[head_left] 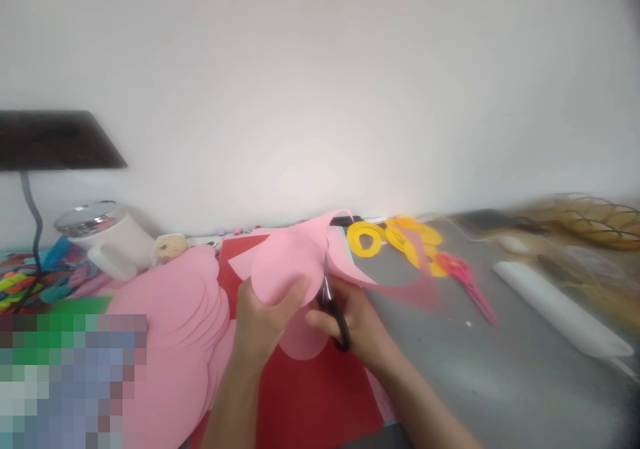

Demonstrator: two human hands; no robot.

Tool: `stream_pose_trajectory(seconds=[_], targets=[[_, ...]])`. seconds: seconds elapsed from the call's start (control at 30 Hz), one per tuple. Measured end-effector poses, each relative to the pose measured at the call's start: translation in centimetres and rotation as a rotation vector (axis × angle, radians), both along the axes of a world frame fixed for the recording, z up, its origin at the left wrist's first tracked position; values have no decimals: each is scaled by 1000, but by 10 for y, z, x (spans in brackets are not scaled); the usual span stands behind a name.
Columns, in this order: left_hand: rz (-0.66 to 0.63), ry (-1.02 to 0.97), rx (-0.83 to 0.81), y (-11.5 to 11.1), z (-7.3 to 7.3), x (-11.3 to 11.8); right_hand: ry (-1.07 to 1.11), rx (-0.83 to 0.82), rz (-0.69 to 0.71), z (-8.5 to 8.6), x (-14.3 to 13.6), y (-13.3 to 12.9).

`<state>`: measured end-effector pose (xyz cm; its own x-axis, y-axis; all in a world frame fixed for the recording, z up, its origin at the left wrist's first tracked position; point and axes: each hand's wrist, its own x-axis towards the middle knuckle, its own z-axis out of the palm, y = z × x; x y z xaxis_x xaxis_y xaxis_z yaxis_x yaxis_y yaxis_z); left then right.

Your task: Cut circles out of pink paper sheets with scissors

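Observation:
My left hand (263, 319) pinches a sheet of pink paper (285, 262) by its lower edge, thumb in front and fingers behind. The held part has a rounded, cut outline. My right hand (350, 319) grips black-handled scissors (340, 325), whose blades point up and lie against the paper's right side. A curling offcut strip of the pink paper bends away to the right of the blades. Just below my hands, another rounded pink piece (305, 335) rests over red paper (315, 395). How far the blades are apart is hard to make out.
To the left lies a stack of pink cut shapes (170, 302), with a white mug-like container (120, 242) behind it. Yellow paper rings (367, 239) and pink scissors (470, 285) lie to the right. Farther right are a white roll (560, 309) and a wire basket (600, 219).

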<state>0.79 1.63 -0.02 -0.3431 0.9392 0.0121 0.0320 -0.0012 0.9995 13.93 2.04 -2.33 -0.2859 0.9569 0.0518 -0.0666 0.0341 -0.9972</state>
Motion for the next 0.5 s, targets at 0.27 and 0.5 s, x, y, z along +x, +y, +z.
stream_pose_trajectory(seconds=[0.27,0.5], targets=[[-14,-10,-11,0,-1,-1,-8,14,3,0,-1,-2],[14,-13,-11,-2,1,1,-30,22,0,-5,1,-2]])
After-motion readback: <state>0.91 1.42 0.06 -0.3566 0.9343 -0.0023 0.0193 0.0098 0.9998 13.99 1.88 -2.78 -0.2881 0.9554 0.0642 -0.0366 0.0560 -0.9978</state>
